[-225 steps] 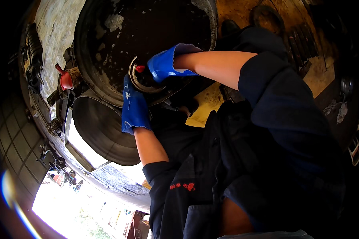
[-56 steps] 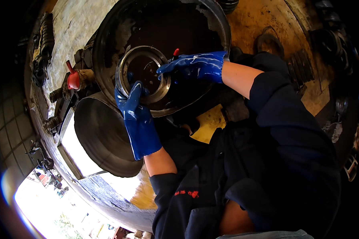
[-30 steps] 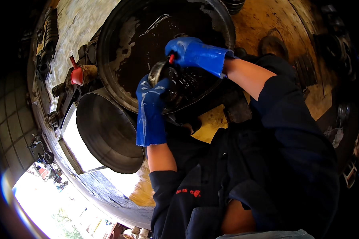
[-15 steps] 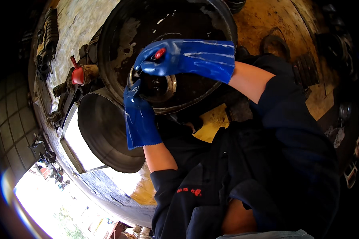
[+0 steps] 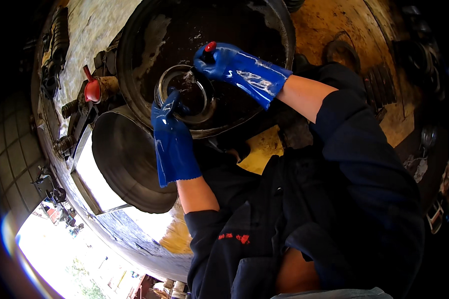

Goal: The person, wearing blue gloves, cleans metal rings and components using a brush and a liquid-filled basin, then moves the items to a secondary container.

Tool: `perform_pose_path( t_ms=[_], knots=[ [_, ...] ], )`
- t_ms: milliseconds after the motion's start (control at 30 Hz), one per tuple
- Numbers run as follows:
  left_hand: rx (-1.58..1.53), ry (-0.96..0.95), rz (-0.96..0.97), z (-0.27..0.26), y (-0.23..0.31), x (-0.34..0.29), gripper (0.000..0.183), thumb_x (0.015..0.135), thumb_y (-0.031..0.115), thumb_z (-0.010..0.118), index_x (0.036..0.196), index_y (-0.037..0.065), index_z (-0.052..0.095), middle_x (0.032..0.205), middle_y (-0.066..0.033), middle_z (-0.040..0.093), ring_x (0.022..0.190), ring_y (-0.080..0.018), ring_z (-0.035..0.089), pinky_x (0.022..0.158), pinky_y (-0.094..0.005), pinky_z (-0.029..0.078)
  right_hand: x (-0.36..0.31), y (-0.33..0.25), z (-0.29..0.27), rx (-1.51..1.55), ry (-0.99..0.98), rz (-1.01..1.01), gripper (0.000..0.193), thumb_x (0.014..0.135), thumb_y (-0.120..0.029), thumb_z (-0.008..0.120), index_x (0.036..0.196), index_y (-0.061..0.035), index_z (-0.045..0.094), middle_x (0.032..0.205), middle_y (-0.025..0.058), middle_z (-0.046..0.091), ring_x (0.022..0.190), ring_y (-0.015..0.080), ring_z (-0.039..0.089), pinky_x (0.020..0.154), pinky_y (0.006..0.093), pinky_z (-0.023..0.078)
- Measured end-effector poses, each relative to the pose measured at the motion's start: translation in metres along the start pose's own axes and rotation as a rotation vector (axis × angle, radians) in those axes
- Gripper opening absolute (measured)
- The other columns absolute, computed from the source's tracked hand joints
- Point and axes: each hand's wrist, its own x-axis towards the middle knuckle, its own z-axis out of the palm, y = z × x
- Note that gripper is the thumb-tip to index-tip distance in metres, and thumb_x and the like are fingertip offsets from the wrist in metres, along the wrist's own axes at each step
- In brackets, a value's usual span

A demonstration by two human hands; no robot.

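Wears 2 blue gloves (image 5: 179, 157) and dark sleeves (image 5: 366, 124) ending well short of the wrists. Holds a metal ring (image 5: 207, 110) in the left hand (image 5: 166, 117), with fingers closed on the near left part of its rim, some of them inside the opening. Has this ring over dark liquid (image 5: 229, 22) in a big round tub (image 5: 127, 74), near the lower left wall. Grips a red handle (image 5: 210, 47) in the right hand (image 5: 218, 62), with fingers curled tight and only the red end in sight. Has this fist just beside the upper right edge of the ring. Cannot tell about contact between ring and hidden part of the handle. Just beside the tub at lower left, a dark drum (image 5: 129, 167). Farther left, a red cup (image 5: 92, 90) with a thin handle. To the right, a stained brown surface (image 5: 319, 25) under a dark loop (image 5: 355, 61). Below the tub, a yellow sheet (image 5: 262, 149).
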Motion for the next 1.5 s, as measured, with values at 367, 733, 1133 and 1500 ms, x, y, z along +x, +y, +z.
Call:
perform_pose_path(
  t_ms=[367, 733, 1133, 1500],
  knots=[
    [-0.068, 0.101, -0.049, -0.012, -0.012, 0.028, 0.026, 0.084, -0.004, 0.079, 0.107, 0.001, 0.07, 0.08, -0.0077, 0.068, 0.063, -0.0186, 0.062, 0.059, -0.0305, 0.049, -0.018, 0.017, -0.02, 0.038, -0.014, 0.241, 0.044, 0.094, -0.044, 0.066, 0.117, -0.0075, 0.074, 0.097, 0.0136, 0.076, 0.09, 0.0255, 0.072, 0.084, 0.0394, 0.056],
    [-0.056, 0.096, -0.014, -0.022, -0.021, 0.036, 0.024, 0.088, 0.002, 0.08, 0.109, 0.002, 0.069, 0.075, -0.0045, 0.065, 0.059, -0.0173, 0.061, 0.053, -0.0322, 0.05, -0.043, -0.017, 0.009, 0.276, -0.282, -0.062, 0.039, 0.091, -0.041, 0.068, 0.098, -0.0025, 0.072, 0.075, 0.0095, 0.066, 0.072, 0.0225, 0.063, 0.07, 0.0373, 0.05],
    [-0.049, 0.073, -0.034, -0.019, -0.015, 0.028, 0.028, 0.086, 0.006, 0.081, 0.11, 0.0, 0.069, 0.074, -0.0061, 0.063, 0.06, -0.0188, 0.06, 0.057, -0.0318, 0.049, -0.028, -0.031, -0.004, -0.096, -0.236, 0.037, 0.02, 0.098, -0.031, 0.069, 0.104, -0.014, 0.076, 0.088, 0.0055, 0.076, 0.083, 0.0191, 0.074, 0.081, 0.0343, 0.061],
    [-0.049, 0.079, -0.09, -0.012, -0.007, 0.013, 0.026, 0.086, 0.008, 0.079, 0.109, 0.0, 0.069, 0.075, -0.006, 0.063, 0.064, -0.0172, 0.06, 0.062, -0.0307, 0.049, -0.002, 0.037, 0.04, -0.229, 0.103, -0.455, 0.023, 0.092, -0.017, 0.075, 0.115, -0.0165, 0.075, 0.105, 0.0073, 0.077, 0.09, 0.0227, 0.074, 0.081, 0.0358, 0.06]
  ],
)
